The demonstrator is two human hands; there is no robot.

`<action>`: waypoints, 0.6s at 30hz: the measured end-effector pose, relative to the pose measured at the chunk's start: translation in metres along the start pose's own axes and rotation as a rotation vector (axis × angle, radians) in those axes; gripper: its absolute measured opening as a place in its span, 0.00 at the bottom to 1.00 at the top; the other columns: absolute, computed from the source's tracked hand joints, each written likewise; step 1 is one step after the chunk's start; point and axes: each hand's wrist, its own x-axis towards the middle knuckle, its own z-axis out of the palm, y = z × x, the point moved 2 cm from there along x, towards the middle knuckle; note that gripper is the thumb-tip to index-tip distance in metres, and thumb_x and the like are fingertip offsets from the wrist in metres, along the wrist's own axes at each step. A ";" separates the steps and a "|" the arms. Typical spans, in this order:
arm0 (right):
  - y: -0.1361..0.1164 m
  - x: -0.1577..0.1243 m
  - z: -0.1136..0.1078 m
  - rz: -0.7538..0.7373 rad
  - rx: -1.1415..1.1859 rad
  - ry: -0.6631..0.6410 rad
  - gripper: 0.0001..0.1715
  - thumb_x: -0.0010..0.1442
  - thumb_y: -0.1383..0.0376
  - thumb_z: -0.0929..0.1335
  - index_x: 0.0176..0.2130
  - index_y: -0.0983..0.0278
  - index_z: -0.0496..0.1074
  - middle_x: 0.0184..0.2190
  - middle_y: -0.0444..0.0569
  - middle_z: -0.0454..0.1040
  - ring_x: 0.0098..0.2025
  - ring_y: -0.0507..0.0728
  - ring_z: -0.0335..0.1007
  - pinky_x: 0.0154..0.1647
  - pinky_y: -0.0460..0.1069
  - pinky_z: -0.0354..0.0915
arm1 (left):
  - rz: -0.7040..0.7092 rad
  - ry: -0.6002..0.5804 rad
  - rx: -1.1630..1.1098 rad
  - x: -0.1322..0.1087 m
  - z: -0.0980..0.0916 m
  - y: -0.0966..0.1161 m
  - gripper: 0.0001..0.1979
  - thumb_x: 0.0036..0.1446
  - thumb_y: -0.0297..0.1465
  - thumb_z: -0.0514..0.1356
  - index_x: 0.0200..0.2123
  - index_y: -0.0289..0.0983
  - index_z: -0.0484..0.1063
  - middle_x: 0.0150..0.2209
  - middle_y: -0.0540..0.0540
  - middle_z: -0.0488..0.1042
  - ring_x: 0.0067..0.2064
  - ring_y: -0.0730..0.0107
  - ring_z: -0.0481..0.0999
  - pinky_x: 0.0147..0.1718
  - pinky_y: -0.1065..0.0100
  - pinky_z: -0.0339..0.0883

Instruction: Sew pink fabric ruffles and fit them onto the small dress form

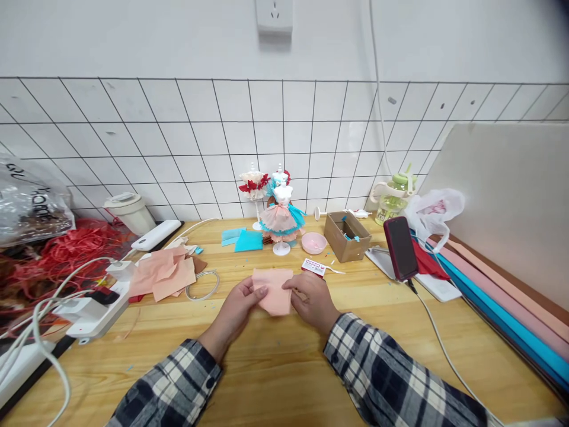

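A peach piece of crepe paper (273, 290) is held up between my two hands over the wooden table. My left hand (237, 305) pinches its left edge, with the thumb lying on the front face. At the right edge, my right hand (311, 296) grips the paper between thumb and fingers. Just beyond stands a small white dress form (283, 193) in a peach and turquoise paper skirt (281, 219). A second small form (253, 185) with cream and red trim is behind it to the left.
Folded turquoise paper (248, 241), a pink bowl (313, 242) and a cardboard box (347, 237) stand toward the wall. Peach sheets (164, 273) and a power strip (100, 314) lie left. Right are a phone (401, 248), its cable, and long coloured paper rolls (502, 296).
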 end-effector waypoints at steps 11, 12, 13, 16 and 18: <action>0.014 0.009 0.013 0.464 0.512 -0.128 0.33 0.55 0.60 0.71 0.58 0.63 0.62 0.29 0.42 0.69 0.28 0.50 0.66 0.28 0.45 0.63 | 0.195 0.279 0.472 -0.001 -0.003 0.007 0.17 0.49 0.42 0.66 0.35 0.35 0.78 0.35 0.43 0.81 0.37 0.59 0.78 0.36 0.64 0.70; 0.013 0.012 0.004 0.432 0.448 -0.112 0.31 0.56 0.60 0.70 0.58 0.63 0.63 0.33 0.46 0.71 0.32 0.52 0.69 0.31 0.47 0.65 | 0.198 0.320 0.448 0.000 -0.006 0.007 0.17 0.49 0.42 0.66 0.35 0.35 0.78 0.34 0.44 0.81 0.36 0.60 0.78 0.35 0.65 0.70; 0.010 0.016 -0.008 0.387 0.371 -0.099 0.31 0.57 0.60 0.69 0.58 0.63 0.63 0.38 0.49 0.73 0.38 0.54 0.71 0.35 0.49 0.67 | 0.202 0.372 0.407 0.002 -0.012 0.008 0.17 0.48 0.42 0.67 0.35 0.35 0.77 0.33 0.45 0.80 0.34 0.61 0.78 0.34 0.66 0.71; -0.007 0.012 -0.051 0.254 0.032 -0.128 0.24 0.62 0.57 0.65 0.56 0.62 0.68 0.48 0.55 0.74 0.49 0.59 0.71 0.50 0.56 0.67 | 0.232 0.538 0.207 0.004 -0.040 0.019 0.16 0.47 0.39 0.69 0.35 0.34 0.75 0.28 0.49 0.78 0.30 0.67 0.76 0.30 0.69 0.70; -0.023 -0.012 -0.074 0.168 -0.216 -0.197 0.28 0.65 0.55 0.63 0.61 0.60 0.64 0.57 0.55 0.70 0.59 0.61 0.63 0.61 0.60 0.59 | 0.289 0.611 -0.038 0.002 -0.067 0.034 0.12 0.47 0.34 0.69 0.33 0.35 0.74 0.28 0.50 0.77 0.29 0.72 0.75 0.29 0.73 0.71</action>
